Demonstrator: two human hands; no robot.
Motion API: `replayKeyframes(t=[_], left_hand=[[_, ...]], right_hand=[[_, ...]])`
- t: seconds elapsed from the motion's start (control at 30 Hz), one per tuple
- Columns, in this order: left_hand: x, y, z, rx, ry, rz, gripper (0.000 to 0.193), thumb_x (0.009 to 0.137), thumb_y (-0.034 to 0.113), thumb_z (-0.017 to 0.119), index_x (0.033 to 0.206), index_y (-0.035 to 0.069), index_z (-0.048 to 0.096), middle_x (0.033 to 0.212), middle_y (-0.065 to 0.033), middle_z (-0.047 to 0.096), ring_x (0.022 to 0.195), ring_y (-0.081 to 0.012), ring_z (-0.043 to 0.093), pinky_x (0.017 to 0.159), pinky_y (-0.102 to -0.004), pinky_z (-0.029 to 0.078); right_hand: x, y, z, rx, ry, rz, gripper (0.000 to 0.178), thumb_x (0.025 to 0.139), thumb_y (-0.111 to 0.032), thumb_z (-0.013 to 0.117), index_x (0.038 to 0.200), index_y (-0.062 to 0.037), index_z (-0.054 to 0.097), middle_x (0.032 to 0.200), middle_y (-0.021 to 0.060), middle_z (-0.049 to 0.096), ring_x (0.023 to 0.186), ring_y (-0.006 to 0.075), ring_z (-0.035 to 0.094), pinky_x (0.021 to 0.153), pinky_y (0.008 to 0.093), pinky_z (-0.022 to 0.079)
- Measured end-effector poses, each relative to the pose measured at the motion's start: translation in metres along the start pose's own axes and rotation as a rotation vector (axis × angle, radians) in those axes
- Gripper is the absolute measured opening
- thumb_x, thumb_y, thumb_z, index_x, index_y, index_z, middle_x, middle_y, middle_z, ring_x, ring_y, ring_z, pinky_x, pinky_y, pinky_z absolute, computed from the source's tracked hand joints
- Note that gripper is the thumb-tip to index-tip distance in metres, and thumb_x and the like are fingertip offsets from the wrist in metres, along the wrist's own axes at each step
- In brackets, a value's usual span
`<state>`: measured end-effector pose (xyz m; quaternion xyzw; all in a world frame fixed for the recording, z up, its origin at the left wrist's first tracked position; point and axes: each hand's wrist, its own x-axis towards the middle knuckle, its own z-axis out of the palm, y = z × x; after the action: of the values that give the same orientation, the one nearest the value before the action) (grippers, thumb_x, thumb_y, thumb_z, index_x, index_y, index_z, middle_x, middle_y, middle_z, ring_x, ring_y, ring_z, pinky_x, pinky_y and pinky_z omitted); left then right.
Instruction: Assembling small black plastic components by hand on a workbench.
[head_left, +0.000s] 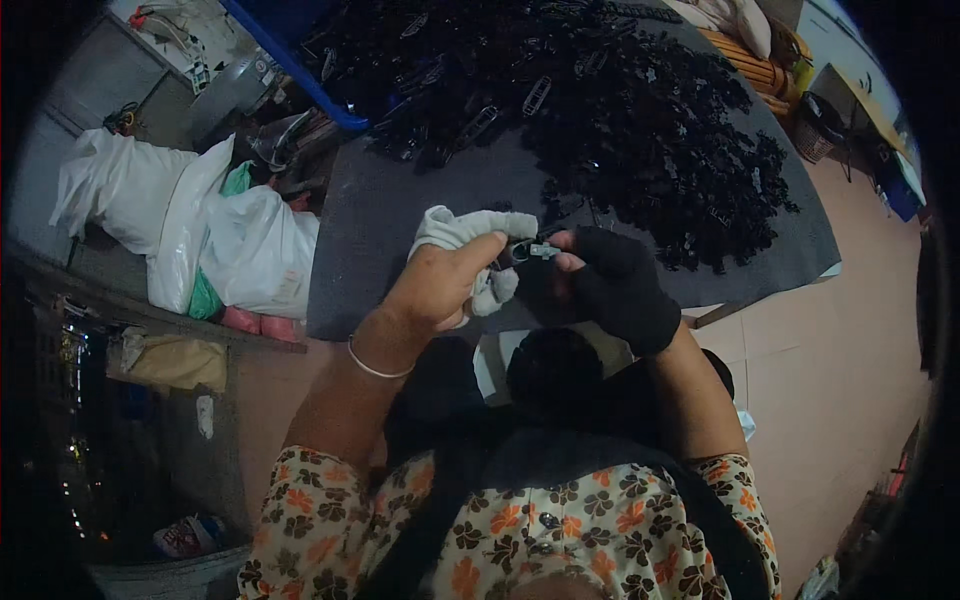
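Observation:
Bunched in my left hand (438, 282) is a white cloth (458, 228), its folds wrapped about the fingers. My thumb lies on top of it, beside a small dark part (520, 247). A black fingerless glove covers my right hand (625, 290), whose bare fingertips pinch a small silvery metal piece (543, 251). That piece meets the dark part between my two hands; whether they are joined I cannot make out. Both hands are held over the near edge of the grey-covered table (370, 230).
Across the table's far side spreads a large heap of small black parts (650, 120). A blue tray edge (300, 70) juts in at the upper left. White sacks (250, 245) rest on a shelf at left. A dark bin (818, 127) stands at the far right.

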<state>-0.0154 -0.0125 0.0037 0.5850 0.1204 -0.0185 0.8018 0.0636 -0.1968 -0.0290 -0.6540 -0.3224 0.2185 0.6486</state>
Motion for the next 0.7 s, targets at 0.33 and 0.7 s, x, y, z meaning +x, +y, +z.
replayKeyframes(t=[0.33,0.7], left_hand=[[-0.01,0.011,0.01,0.378,-0.081,0.042,0.032,0.09,0.011,0.054,0.117,-0.006,0.051,0.089,-0.0143,0.065,0.074,-0.0163,0.064,0.06,-0.0242,0.054],[-0.022,-0.02,0.027,1.184,0.169,0.962,0.028,0.081,0.002,0.058,0.11,0.0,0.06,0.112,-0.0245,0.056,0.099,-0.0332,0.06,0.083,-0.0364,0.051]], right_hand=[[0.003,0.007,-0.002,-0.763,0.168,-0.734,0.023,0.072,-0.002,0.066,0.095,-0.0037,0.06,0.079,0.0115,0.059,0.069,0.0301,0.061,0.059,0.0348,0.049],[-0.008,0.006,0.023,0.14,0.235,-0.05,0.019,0.088,-0.02,0.057,0.092,-0.0016,0.061,0.07,-0.0003,0.057,0.063,0.0073,0.053,0.057,0.0241,0.043]])
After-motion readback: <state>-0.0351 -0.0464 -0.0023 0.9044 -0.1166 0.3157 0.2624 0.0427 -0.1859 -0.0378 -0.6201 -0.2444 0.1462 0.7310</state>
